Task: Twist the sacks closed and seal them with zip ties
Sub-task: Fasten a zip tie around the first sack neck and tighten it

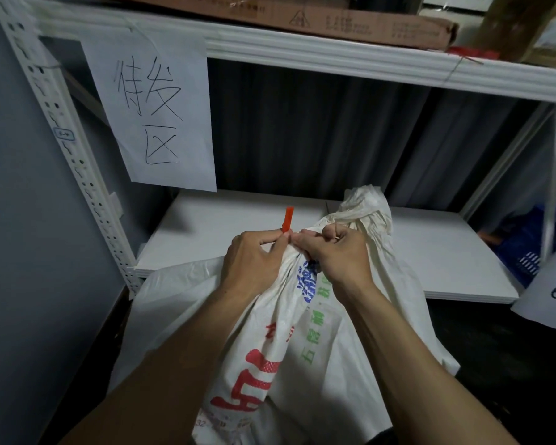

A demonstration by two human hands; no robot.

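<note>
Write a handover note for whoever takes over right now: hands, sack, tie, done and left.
Left hand: grip pinches the red zip tie at the sack's neck; its end sticks up above the fingers.
Right hand: grip clamps the gathered neck of the white printed sack.
Sack stands in front of the lower white shelf; its loose top bunches beyond the right hand.
Done: neck gathered, tie at the neck.
Left: whether the tie is locked cannot be told; pull tight, check.
</note>
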